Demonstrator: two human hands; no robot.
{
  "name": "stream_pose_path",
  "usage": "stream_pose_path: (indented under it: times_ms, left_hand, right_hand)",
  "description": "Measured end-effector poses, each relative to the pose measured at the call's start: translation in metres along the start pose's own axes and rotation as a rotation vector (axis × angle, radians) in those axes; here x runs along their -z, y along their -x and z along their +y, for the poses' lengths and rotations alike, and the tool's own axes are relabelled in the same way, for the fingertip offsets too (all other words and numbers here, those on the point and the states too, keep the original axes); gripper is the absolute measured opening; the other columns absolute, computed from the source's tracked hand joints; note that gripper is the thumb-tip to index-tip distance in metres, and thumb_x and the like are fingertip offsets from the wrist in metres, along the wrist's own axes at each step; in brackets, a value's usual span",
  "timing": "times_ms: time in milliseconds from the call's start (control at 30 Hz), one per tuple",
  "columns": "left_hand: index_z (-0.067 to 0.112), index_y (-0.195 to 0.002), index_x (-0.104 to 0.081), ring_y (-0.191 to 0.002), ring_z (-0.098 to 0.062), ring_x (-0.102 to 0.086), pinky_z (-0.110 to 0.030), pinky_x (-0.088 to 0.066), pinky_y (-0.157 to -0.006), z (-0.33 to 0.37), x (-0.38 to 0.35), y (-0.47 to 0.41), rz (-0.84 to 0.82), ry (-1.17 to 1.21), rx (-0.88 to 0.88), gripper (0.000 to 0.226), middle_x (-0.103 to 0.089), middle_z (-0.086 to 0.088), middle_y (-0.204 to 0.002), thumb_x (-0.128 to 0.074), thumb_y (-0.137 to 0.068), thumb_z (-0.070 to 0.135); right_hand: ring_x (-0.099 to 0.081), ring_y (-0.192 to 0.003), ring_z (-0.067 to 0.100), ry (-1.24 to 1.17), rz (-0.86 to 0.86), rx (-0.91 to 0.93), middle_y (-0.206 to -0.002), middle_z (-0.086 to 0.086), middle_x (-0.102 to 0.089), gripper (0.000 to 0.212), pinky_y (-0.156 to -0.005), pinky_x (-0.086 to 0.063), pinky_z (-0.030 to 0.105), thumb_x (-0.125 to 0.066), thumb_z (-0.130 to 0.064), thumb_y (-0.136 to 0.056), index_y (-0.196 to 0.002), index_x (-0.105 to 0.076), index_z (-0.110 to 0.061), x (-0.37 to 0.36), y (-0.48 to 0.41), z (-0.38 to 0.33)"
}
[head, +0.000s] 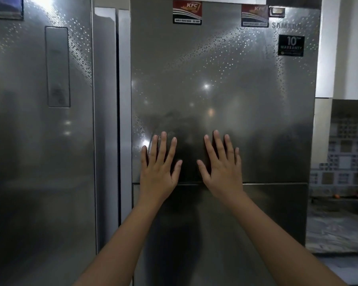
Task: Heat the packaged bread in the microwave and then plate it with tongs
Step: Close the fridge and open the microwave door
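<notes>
L hand (157,174) & R hand (223,172): fingers spread, flat, empty, in front of fridge door (221,96), just above its lower seam. Counter (337,228) right of fridge. Bread not visible. Est.: pkg light, soft; hold by wrapper edge.

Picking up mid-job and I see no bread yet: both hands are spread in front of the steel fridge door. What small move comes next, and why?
Probably move the left hand to the upper door's left edge and pull. Both hands, right hand too, are empty, both doors are shut, and no bread or microwave shows.
</notes>
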State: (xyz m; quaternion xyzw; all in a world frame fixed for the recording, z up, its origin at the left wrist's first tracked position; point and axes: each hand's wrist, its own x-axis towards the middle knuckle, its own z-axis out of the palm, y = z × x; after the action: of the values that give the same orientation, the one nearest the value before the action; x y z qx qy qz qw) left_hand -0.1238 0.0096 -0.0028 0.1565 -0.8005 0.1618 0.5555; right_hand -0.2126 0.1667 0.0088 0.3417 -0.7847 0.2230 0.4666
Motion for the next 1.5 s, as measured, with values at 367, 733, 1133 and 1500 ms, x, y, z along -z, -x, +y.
stream_pose_path:
  times_ms: [367,733,1133,1500]
  left_hand:
    - [0.018,-0.151,-0.008,-0.147,-0.018,-0.003,-0.041,-0.015,-0.117,0.017,0.087,0.067,-0.583,0.190,0.279,0.067,0.001,-0.003,-0.160,-0.027,-0.096,0.052]
    - [0.010,-0.147,-0.023,-0.144,-0.027,-0.018,-0.039,-0.019,-0.117,-0.102,0.161,0.166,-0.683,0.065,0.637,0.062,-0.023,-0.013,-0.155,-0.039,-0.096,0.041]
    - [0.014,-0.149,-0.021,-0.146,-0.023,-0.012,-0.037,-0.017,-0.117,-0.308,0.230,0.231,-0.654,-0.064,0.857,0.062,-0.018,-0.008,-0.157,-0.040,-0.097,0.041]
    - [0.013,-0.148,-0.024,-0.145,-0.024,-0.015,-0.037,-0.018,-0.116,-0.542,0.202,0.261,-0.688,-0.109,0.935,0.061,-0.021,-0.009,-0.156,-0.041,-0.096,0.041]
  right_hand:
    - [-0.002,-0.148,0.019,-0.195,-0.533,-0.118,-0.160,-0.001,-0.003,0.062,-0.117,-0.011,0.044,-0.039,-0.031,-0.097,-0.151,-0.012,-0.018,0.044,0.072,-0.025]
    - [-0.023,-0.142,0.028,-0.547,-0.827,-0.070,-0.150,0.017,-0.031,0.044,-0.115,-0.023,0.036,-0.048,-0.023,-0.096,-0.135,-0.047,-0.002,0.025,0.123,-0.136]
    - [-0.046,-0.126,0.026,-0.865,-0.831,0.084,-0.123,0.016,-0.059,0.024,-0.100,-0.032,0.023,-0.056,-0.012,-0.089,-0.110,-0.064,-0.002,-0.032,0.107,-0.377]
    - [-0.054,-0.113,0.022,-1.001,-0.793,0.203,-0.118,0.009,-0.060,0.023,-0.080,-0.030,0.013,-0.053,-0.008,-0.088,-0.108,-0.064,-0.002,-0.142,0.088,-0.605]
